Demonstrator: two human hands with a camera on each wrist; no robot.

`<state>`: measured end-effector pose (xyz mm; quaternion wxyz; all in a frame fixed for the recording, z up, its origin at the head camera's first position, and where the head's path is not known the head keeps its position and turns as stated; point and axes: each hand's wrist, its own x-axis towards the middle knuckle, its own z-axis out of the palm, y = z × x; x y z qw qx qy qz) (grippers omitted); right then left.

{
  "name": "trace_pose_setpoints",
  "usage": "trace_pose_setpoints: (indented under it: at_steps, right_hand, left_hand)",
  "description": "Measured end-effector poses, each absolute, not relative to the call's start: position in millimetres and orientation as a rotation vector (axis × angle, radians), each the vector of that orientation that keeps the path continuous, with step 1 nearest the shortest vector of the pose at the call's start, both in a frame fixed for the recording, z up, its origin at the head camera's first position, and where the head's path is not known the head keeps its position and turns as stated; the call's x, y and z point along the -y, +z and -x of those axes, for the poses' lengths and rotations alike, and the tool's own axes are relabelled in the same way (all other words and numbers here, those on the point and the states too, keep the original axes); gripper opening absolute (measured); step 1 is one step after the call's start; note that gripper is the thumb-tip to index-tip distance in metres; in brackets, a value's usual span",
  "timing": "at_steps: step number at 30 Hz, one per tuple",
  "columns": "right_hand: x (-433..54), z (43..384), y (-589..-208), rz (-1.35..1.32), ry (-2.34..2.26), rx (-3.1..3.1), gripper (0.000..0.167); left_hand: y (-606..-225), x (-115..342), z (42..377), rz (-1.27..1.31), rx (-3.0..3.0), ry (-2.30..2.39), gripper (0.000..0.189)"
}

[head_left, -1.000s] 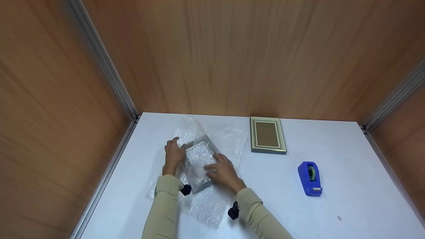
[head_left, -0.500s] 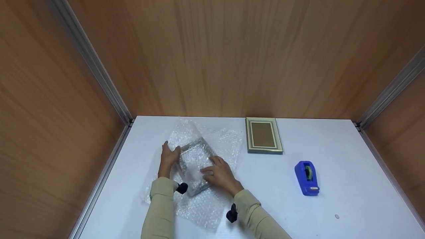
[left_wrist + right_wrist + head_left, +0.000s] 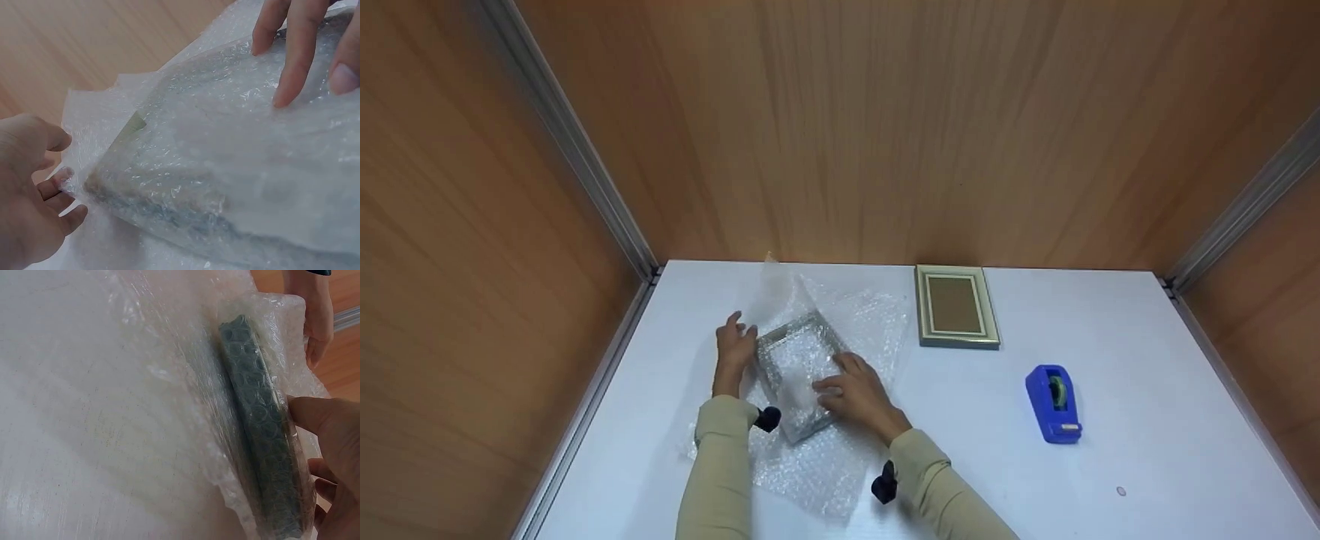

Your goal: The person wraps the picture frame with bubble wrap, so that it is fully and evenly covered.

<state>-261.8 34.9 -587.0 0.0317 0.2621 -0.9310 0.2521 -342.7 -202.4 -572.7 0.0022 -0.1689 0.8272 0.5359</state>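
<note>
A picture frame (image 3: pixel 799 330) lies tilted on the table under clear bubble wrap (image 3: pixel 810 472), its border showing through the layers. At its upper left corner is my left hand (image 3: pixel 735 349), fingers apart and a fingertip touching the loose wrap in the left wrist view. My right hand (image 3: pixel 859 394) rests on the right side of the wrapped frame with fingers spread, pressing the wrap down. Through the bubbles, the right wrist view shows the frame's dark green side (image 3: pixel 256 399), with my right thumb (image 3: pixel 309 413) at its upper edge.
A second picture frame (image 3: pixel 958 306) with a pale gold border lies at the back of the white table (image 3: pixel 1110 322). To the right stands a blue tape dispenser (image 3: pixel 1054 403). A small clear scrap (image 3: pixel 1121 491) lies nearer the front. Wooden panels (image 3: pixel 885 135) enclose the table.
My left hand has shifted left, off the frame's corner, and a flap of wrap beyond it now stands higher. My right hand keeps its place on the frame. The head view has shifted slightly.
</note>
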Motion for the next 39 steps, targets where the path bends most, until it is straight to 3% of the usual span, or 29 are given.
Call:
trace_pose_setpoints:
  at_steps: [9, 19, 25, 33, 39]
  right_hand:
    - [-35, 260, -590, -0.812, 0.785, 2.875, 0.026]
    - [-36, 262, -586, -0.836, 0.772, 2.848, 0.025]
    - [-37, 262, -586, -0.827, 0.78, 2.87, 0.025]
    - [-36, 264, -588, -0.837, 0.738, 2.846, 0.025]
    - [-36, 263, -586, -0.801, 0.788, 2.898, 0.025]
  left_hand:
    - [-572, 198, 344, 0.402, -2.762, 1.407, 0.036]
    - [-559, 187, 348, 0.324, -2.924, 1.071, 0.043]
    - [-555, 177, 352, 0.28, -2.946, 1.069, 0.026]
    - [-543, 162, 357, 0.163, -2.973, 1.148, 0.037]
    - [-536, 149, 360, 0.068, -3.042, 1.161, 0.03]
